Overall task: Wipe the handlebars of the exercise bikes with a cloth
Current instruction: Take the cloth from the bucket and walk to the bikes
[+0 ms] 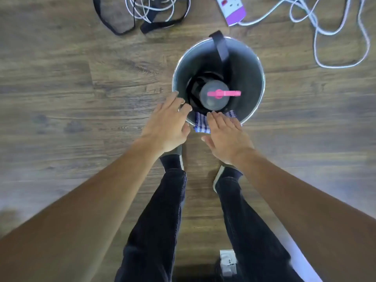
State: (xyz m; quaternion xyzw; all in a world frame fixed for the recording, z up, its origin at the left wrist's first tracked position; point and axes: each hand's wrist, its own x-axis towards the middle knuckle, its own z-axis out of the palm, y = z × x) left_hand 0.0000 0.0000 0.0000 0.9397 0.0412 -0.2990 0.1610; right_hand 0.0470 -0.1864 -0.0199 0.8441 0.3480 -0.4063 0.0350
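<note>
The cloth (201, 124), blue and white checked, hangs over the near rim of the metal bucket (257, 64) that stands on the wooden floor (61, 98), just ahead of my feet. No bike or handlebar is in view, so I judge I am only at the start: fetching the cloth. My right hand (225, 135) reaches over it with fingers straight and loose, gripping nothing; whether the fingertips touch the fabric I cannot tell. My left hand (168, 127) is relaxed too, fingers spread at the bucket's near-left rim, holding nothing.

A spray bottle (213, 98) with a pink nozzle stands inside the bucket, just beyond the cloth, and a black strap (220, 47) drapes over the far rim. To do this well, I should pinch the cloth on the fold at the rim and lift it straight up, steadying the rim with my left hand so the bucket doesn't tip or slide. I should keep clear of the nozzle. White cables (325, 33) and a power strip (231, 9) lie well beyond the bucket.
</note>
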